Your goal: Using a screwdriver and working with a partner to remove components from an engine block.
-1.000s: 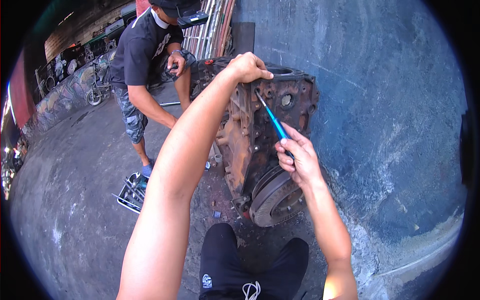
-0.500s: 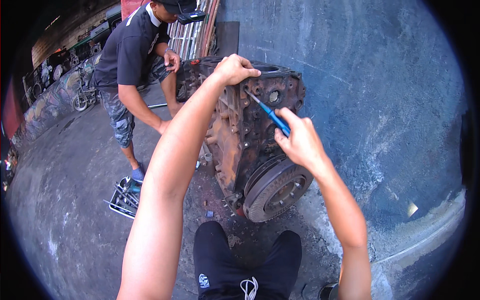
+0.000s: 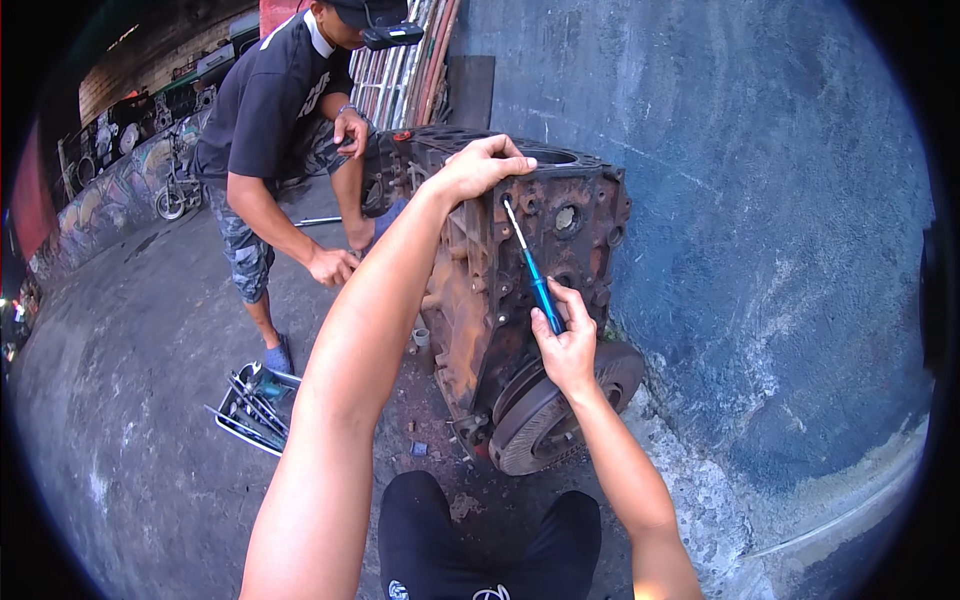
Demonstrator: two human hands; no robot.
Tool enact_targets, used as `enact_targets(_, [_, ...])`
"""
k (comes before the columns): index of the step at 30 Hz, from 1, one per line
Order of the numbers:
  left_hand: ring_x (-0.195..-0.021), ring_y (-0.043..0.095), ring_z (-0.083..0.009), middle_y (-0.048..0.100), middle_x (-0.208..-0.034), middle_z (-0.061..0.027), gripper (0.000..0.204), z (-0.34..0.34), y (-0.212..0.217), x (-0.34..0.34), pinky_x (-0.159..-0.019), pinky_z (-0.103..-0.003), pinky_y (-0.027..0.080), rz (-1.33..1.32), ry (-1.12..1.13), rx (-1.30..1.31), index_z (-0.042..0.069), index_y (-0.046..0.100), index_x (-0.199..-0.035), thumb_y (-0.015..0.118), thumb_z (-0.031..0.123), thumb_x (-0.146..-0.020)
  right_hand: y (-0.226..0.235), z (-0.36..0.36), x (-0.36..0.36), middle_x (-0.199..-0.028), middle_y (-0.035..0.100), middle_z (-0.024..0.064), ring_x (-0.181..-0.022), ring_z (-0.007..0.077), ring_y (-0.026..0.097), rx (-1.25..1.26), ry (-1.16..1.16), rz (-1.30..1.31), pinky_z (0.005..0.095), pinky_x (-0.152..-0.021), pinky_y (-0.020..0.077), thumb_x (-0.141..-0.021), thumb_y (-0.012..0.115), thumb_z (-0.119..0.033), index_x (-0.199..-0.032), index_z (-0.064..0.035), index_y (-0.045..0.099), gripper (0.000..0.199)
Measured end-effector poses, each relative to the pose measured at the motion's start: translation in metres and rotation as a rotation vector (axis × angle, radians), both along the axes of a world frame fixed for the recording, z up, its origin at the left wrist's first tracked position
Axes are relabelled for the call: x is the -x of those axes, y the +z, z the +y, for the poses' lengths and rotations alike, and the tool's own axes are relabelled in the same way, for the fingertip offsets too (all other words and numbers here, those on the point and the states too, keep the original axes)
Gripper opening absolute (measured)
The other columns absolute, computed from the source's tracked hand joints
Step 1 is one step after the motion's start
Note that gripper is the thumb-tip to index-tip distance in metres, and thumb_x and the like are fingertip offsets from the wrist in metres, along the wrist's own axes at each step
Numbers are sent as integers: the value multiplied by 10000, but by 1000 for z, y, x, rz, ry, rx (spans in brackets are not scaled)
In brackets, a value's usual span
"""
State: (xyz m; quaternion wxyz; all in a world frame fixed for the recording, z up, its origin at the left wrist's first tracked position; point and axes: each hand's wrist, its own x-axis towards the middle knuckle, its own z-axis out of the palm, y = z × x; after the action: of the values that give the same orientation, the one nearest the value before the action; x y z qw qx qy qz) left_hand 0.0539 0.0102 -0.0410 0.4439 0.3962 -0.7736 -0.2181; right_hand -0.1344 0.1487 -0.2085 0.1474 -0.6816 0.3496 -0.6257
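A rusty brown engine block (image 3: 465,320) stands upright in front of me, with round bores on its top and several holes in its end face. My left hand (image 3: 482,170) grips the block's top near corner, its thumb stretched along the edge and its other fingers partly hidden. In my right hand (image 3: 568,340) is a screwdriver (image 3: 541,290) with a blue handle and a long metal shaft. Its tip meets the block's face at a small hole just below my left hand. Low on the same face sits a dark, round, grooved pulley (image 3: 540,420).
A co-worker (image 3: 270,130) bends at the block's far left side, one hand low beside it. A tray of tools (image 3: 250,435) lies on the floor at left. The blue wall (image 3: 760,250) runs close along the right. Pipes (image 3: 395,70) lean at the back.
My right hand has moved down and left, turning the screwdriver steeper, its tip still near the upper hole. My left hand stays on the block. The view has shifted slightly.
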Motion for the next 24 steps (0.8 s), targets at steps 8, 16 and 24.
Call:
enact_targets(8, [-1045,618,-182,713,-1043,-59,480,-12,-7,-11,-1001,-352,412,-13,31,-31,105,716,-992,778,532,-781,84,79,-16,-821,669,244,-755,439,672,-45,-392,475,516,-665,523,-878,637,-96,-1267,-28,586,398])
enact_targets(16, [-909,583,-112,675,-926,-17,333,1,-3,9,-863,-283,456,7,79,20,53,686,-942,791,351,-840,71,62,-28,-816,656,293,-780,431,690,-120,-266,124,446,-695,528,-892,638,-84,-1214,24,592,343])
enact_targets(24, [-1092,617,-211,727,-1032,-40,458,5,-8,-1,-1068,-384,316,11,78,-20,159,738,-965,761,567,-759,67,71,-42,-839,671,284,-807,452,682,-228,-181,101,468,-717,524,-937,597,-94,-1250,24,527,342])
